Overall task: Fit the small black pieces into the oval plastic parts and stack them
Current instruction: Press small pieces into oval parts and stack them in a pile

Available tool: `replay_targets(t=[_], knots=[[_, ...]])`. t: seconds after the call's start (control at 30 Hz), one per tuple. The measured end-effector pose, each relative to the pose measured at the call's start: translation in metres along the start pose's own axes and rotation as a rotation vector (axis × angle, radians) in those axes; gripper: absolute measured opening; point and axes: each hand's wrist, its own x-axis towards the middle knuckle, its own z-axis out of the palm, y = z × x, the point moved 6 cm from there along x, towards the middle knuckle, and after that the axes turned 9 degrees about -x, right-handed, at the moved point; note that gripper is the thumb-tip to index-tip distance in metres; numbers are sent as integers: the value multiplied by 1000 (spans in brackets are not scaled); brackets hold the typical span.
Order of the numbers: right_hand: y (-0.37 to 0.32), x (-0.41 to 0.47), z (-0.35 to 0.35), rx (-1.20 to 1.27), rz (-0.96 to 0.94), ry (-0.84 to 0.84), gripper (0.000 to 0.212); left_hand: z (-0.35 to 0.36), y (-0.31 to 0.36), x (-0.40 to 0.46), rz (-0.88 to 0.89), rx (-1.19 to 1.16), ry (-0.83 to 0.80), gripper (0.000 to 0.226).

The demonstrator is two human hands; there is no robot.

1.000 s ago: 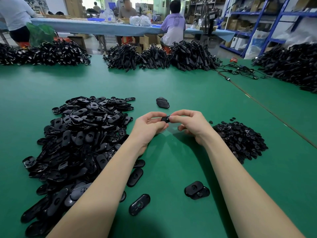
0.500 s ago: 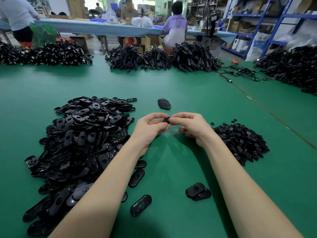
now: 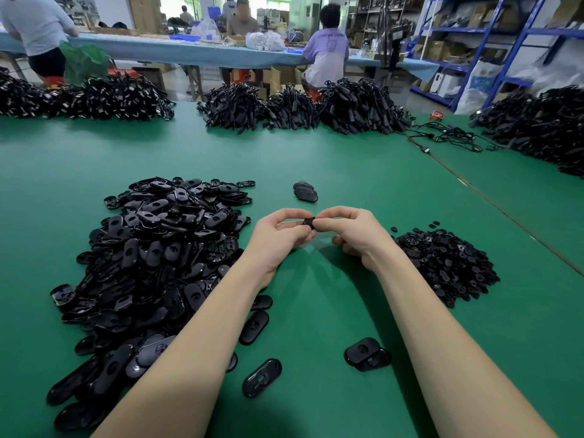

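Green mat (image 3: 347,172) covers the whole bench in the head view, w/ a workshop behind it: a blue-topped table (image 3: 177,50), people seated at it, blue shelving (image 3: 493,33) at right.

Head view, center: I see both hands raised just above the mat, fingertips meeting. My left hand (image 3: 278,238) is curled, thumb and fingers pinching a black part (image 3: 310,222). My right hand (image 3: 354,235) is curled too, thumb and index pinching the same part from the other side. Part mostly hidden by fingers, so I can't tell whether it's the oval alone or oval w/ small piece in it.

Left of my left forearm: big heap of oval parts (image 3: 151,254), spilling toward the near edge. Right of my right wrist: smaller heap of small black pieces (image 3: 448,263), a few strays just beyond it.

Past the hands, a short stack of ovals (image 3: 306,192) lies on the mat, apart from both heaps. Between my forearms, near side: two overlapping ovals (image 3: 366,354), and a single oval (image 3: 261,377) to their left.

Far edge: piles of black cable bundles (image 3: 297,105), more at far left and far right.
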Motion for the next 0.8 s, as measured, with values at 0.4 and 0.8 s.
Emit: replay_targets(t=[0.4, 0.8], knots=[[4, 0, 0, 93, 28, -228, 13, 3, 7, -4, -46, -91, -29, 21], [3, 0, -1, 116, 3, -218, 3, 2, 6, -3, -46, -93, -22, 17]])
